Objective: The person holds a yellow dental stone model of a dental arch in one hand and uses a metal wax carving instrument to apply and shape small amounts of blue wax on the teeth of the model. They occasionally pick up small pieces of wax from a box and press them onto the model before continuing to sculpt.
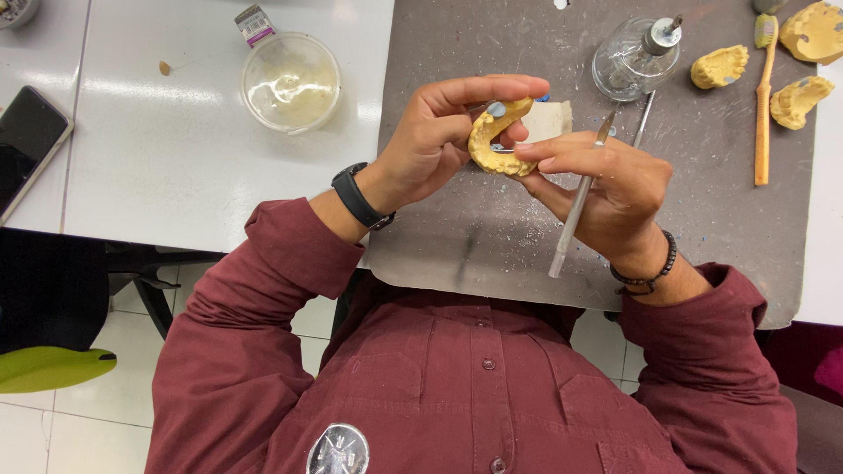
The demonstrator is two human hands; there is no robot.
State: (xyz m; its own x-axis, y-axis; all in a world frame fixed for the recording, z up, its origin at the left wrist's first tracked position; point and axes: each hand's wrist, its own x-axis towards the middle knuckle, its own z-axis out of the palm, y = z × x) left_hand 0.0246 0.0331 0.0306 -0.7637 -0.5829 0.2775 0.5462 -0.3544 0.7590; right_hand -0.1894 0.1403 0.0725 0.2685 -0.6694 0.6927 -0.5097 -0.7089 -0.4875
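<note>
The yellow dental cast [493,140] is held above the grey mat [492,228] on the table, pinched in the closed grip of the left hand [439,140], wrist bent inward. The right hand [606,184] steadies it with a fingertip, its grip closed round a thin metal tool [575,211].

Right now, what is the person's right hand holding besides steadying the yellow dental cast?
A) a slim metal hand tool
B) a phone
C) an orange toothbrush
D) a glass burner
A: the right hand grips a slim metal tool while touching the yellow cast; the toothbrush lies on the mat.
</note>
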